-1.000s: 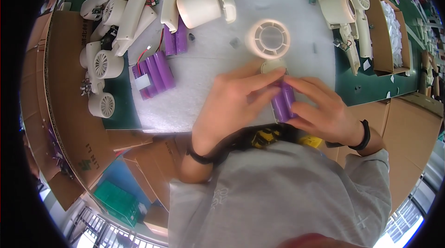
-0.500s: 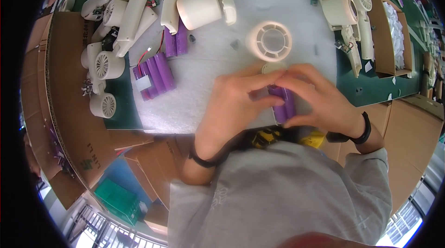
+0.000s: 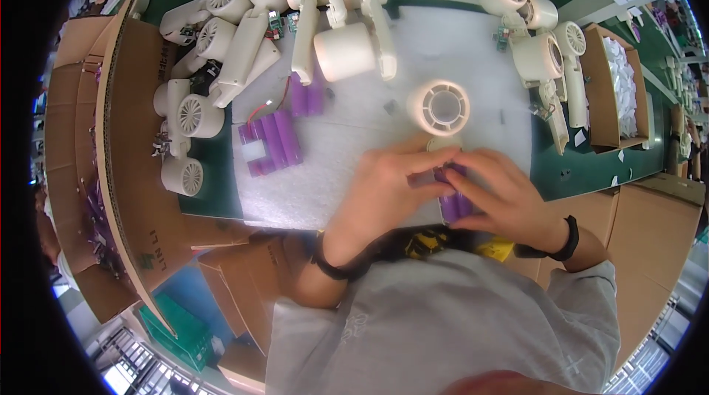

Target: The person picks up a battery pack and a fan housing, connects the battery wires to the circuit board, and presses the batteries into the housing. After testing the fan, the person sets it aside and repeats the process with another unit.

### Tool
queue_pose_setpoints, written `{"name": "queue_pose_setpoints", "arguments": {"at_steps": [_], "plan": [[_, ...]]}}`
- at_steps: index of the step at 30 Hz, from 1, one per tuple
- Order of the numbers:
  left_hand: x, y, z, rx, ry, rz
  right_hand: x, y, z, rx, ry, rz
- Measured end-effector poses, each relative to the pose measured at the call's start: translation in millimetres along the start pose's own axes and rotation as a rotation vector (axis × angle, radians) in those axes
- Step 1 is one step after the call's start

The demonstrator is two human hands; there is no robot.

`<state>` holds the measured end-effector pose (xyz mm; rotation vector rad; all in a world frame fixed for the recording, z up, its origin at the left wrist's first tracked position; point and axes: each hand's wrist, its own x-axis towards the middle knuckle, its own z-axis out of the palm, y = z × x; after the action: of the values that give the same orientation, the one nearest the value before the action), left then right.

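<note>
A cream-white fan housing point(image 3: 439, 88) lies near the front of the pale mat, its round head away from me and its handle running toward me between my hands. Purple cylindrical battery cells point(image 3: 454, 208) sit at the handle, partly covered by my fingers. My left hand point(image 3: 388, 192) is closed, thumb and fingertips pinching at the upper end of the cells. From the other side my right hand point(image 3: 509, 199) grips the cells, fingers at their top and thumb low on their side. Whatever small part lies between the fingertips is hidden.
Several white fan housings point(image 3: 244, 55) with small circuit boards crowd the left and back; more housings point(image 3: 538, 55) stand at the right. Purple battery packs point(image 3: 277, 140) with red wires lie on the mat point(image 3: 347, 136). Cardboard boxes point(image 3: 140, 158) flank the green table; one holds white pieces point(image 3: 620, 88).
The whole view has shifted, so table and hands appear lower in the picture. Both hands stay at the battery cells, with the fingers slightly repositioned.
</note>
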<state>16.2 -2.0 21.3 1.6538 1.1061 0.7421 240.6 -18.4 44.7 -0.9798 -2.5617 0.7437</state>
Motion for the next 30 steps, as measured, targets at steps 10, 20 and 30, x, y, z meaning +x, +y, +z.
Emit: {"name": "queue_pose_setpoints", "arguments": {"at_steps": [10,20,30], "plan": [[-7.4,-5.9,17.4,-0.07,0.23,0.045,25.2,-2.5,-14.2,-0.256,-0.008,0.027],[-13.1,-22.1,16.6,-0.123,0.217,0.185,151.2,76.7,-52.4,-0.602,-0.024,0.232],[-11.4,-26.5,19.7,-0.146,0.197,0.295,238.6,222.7,-91.9,-0.988,-0.165,0.541]]}}
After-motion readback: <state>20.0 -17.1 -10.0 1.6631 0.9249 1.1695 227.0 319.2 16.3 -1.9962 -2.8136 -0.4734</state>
